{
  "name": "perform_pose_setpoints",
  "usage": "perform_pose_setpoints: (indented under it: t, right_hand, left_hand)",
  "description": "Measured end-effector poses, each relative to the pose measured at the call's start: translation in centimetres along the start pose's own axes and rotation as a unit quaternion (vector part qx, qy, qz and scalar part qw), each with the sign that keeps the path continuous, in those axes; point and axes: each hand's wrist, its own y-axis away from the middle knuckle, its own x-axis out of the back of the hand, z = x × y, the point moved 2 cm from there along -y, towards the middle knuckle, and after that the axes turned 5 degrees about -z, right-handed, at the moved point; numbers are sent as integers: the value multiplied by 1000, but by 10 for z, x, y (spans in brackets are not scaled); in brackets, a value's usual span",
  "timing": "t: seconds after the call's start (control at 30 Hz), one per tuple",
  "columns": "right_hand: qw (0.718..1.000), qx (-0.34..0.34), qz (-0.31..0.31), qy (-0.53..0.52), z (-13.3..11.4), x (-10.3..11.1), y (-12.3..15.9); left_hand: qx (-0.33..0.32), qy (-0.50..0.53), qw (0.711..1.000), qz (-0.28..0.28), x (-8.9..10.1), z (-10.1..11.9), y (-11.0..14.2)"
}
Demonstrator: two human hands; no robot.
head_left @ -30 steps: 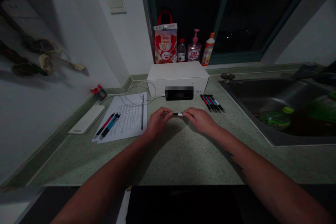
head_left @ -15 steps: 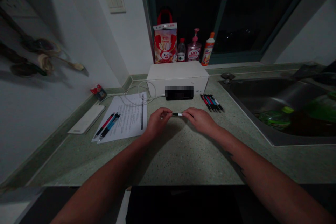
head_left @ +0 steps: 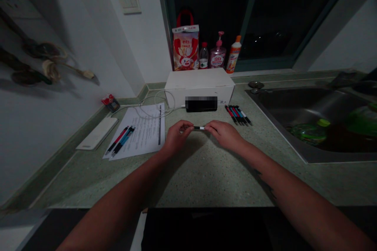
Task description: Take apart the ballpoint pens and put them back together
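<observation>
In front of the white box [head_left: 199,82], the left hand [head_left: 177,135] and right hand [head_left: 225,133] pinch 1 black-and-white pen [head_left: 199,128] from 2 sides, though unevenly pressed fingers [head_left: 210,126] could let it slip onto the tabletop [head_left: 203,172].
</observation>
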Motion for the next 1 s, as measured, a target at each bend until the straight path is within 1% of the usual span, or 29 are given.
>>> perform_pose_setpoints:
  t: [0.13,0.33,0.53,0.7,0.8,0.87,0.93,1.0]
  right_hand:
    - [1000,4,2,-2,1,1,0]
    - [1000,0,-11,-12,3,1,1]
    - [1000,-3,-15,-15,2,1,1]
    - [999,-4,-16,-40,4,1,1]
    - [994,12,21,-108,7,2,0]
    - [981,2,58,-186,12,3,-2]
    - [955,-37,84,-282,19,2,-5]
    - [918,-64,93,-381,24,2,-8]
  left_hand:
    - [5,-2,1000,1,1,-1,-1]
    - [-18,-10,1000,3,2,-2,-1]
    - [-3,2,1000,-2,0,-7,-2]
    - [-17,-10,1000,8,2,-1,-1]
    - [-8,-10,999,35,4,1,-2]
    - [1,-5,999,49,5,0,-3]
    - [5,5,999,38,4,-2,-4]
    - [2,19,1000,-3,1,-4,-4]
